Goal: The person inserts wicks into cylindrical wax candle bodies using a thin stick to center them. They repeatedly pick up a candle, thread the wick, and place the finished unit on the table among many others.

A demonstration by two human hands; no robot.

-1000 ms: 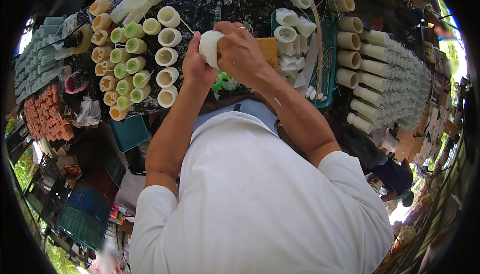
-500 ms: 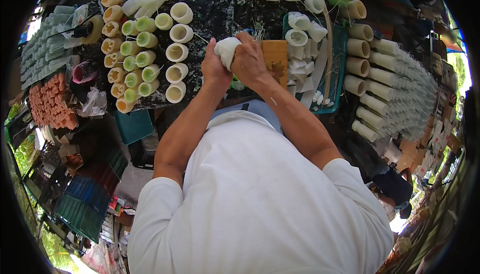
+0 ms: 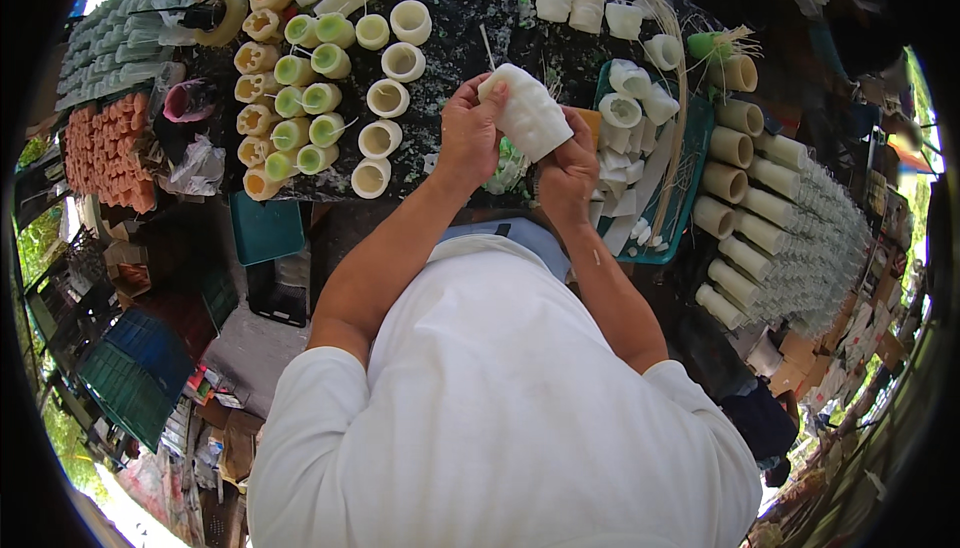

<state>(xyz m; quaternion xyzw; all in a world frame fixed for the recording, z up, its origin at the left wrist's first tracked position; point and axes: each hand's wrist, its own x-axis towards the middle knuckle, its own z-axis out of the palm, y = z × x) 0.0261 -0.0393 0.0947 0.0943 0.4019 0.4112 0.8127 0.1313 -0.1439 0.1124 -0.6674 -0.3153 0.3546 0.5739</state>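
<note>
Both my hands hold a white pillar candle (image 3: 527, 113) with a bumpy surface, tilted above the near part of the table. A pale wick (image 3: 487, 43) sticks out of its upper left end. My left hand (image 3: 468, 138) grips that end, thumb lying across the wax. At the lower right end, my right hand (image 3: 568, 176) has its fingers closed around the base; part of them is hidden. An orange-yellow block (image 3: 590, 123) shows just behind my right hand. Green scraps (image 3: 508, 170) lie on the table between my wrists.
Left of my hands stand rows of cream hollow candles (image 3: 380, 138) and green-filled ones (image 3: 321, 98). To the right, a teal tray (image 3: 690, 173) holds white wax pieces. Beyond it are cream cylinders (image 3: 724, 182) and long pale candles (image 3: 768, 233). A black, wax-spattered sheet (image 3: 450, 23) covers the table.
The candle has turned from end-on to lengthwise, exposing its side and wick. My right hand has moved down to its base. The whole view has shifted, with the table contents displaced rightward.
</note>
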